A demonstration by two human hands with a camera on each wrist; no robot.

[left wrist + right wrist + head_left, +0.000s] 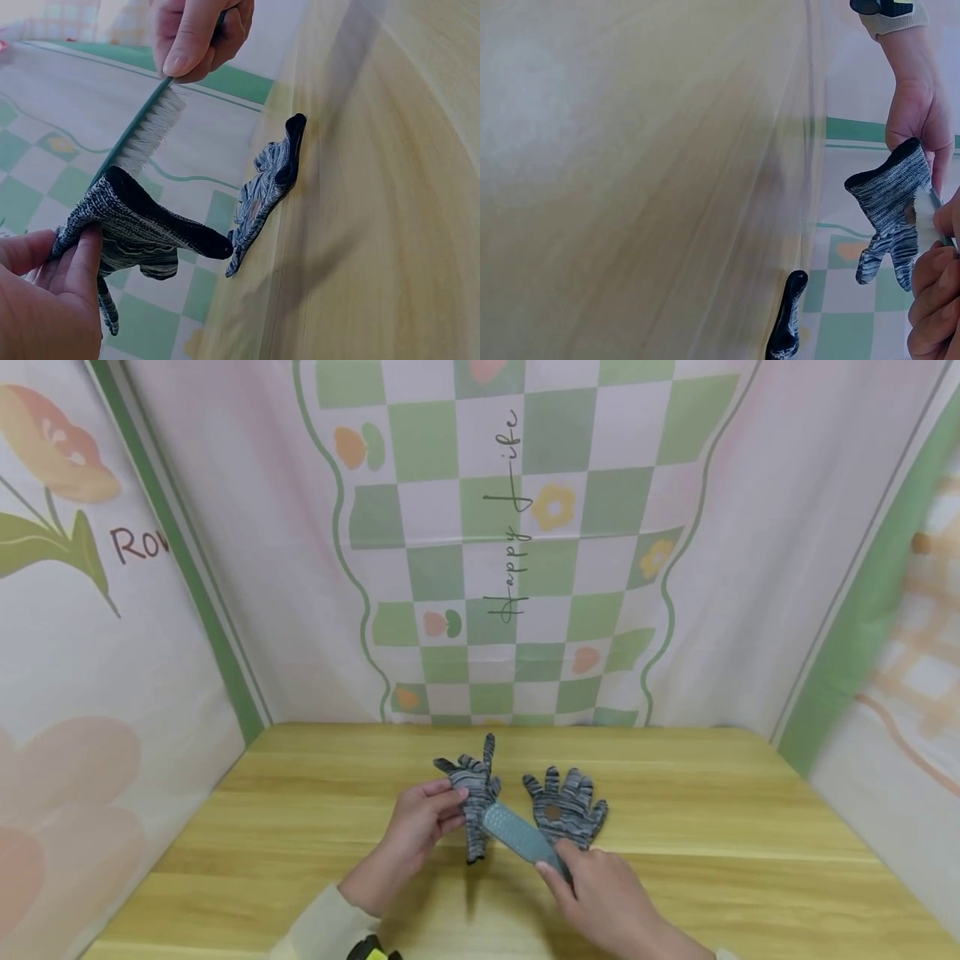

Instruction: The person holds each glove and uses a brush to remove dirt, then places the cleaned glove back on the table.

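Note:
My left hand [422,825] pinches a grey-and-black striped knit glove [476,800] by its side, above the table. The glove's dark cuff hangs down, its fingers pointing up and away. My right hand [609,893] grips the handle of a grey-green scrubbing brush [523,839]. White bristles [154,131] face the held glove and appear to meet it near its palm. A brown spot [910,213] shows on that glove beside the bristles. The matching glove [573,802], with a round brown stain [552,812] on its palm, lies on the table to the right.
Both gloves are over a wood-grain table [300,827]. A printed curtain with green and white checks [491,527] hangs behind its far edge. More patterned cloth closes off the left [112,693] and right sides. A dark watch-like band [371,947] circles the left wrist.

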